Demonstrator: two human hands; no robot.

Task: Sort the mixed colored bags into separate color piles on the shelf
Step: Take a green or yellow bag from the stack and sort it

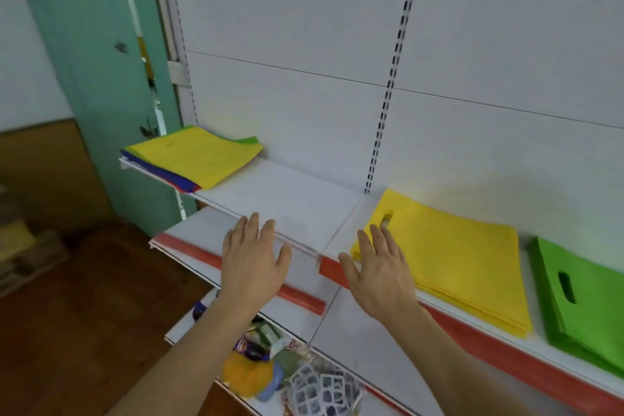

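The left hand (253,257) and right hand (378,267) are hovering with fingers spread wide, holding nothing, in front of the shelf (287,203). The right fingertips are overlapping the near corner of the yellow pile (456,257), with the green pile (587,300) beside it. The mixed stack (196,155) is sitting far left, yellow on top, blue and green edges peeking out. Pulling one thin bag may be dragging neighbours off the edge.

We see a white shelf (290,199) crossing mid-frame, a mixed stack of bags (192,159) topped in yellow at its left end, a yellow pile (466,267) lower right, a green pile (587,307) just beside it at the right edge
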